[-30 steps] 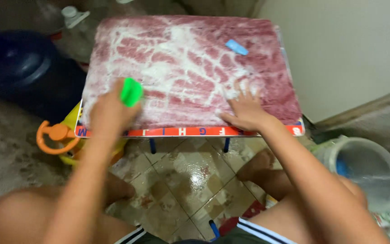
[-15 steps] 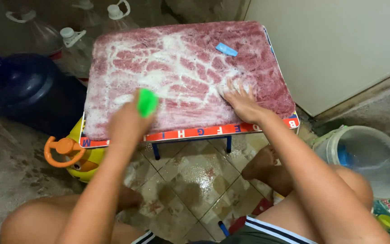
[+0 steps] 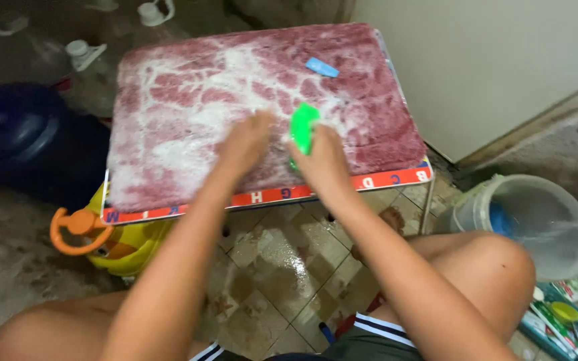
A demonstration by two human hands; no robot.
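Green scrub brush (image 3: 303, 127) at frame centre on the sudsy red mat (image 3: 182, 100), pinched in right hand (image 3: 322, 160); left hand (image 3: 249, 137) just beside, fingers loosely curled on the mat. Best scrubbed with firm overlapping strokes, mat pinned flat on the small table (image 3: 396, 179).

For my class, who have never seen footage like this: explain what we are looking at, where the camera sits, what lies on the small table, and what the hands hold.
There is no machine here, only a person's two bare hands. The single camera is worn on the person's head and looks down, so you see their arms and knees from above. A red mat, streaked with white soap foam, covers a small table with a lettered edge. A small blue piece lies on the mat. The right hand has its fingers closed on a green brush. The left hand rests beside it on the mat. A bucket stands on the right, a yellow toy and dark jug on the left.
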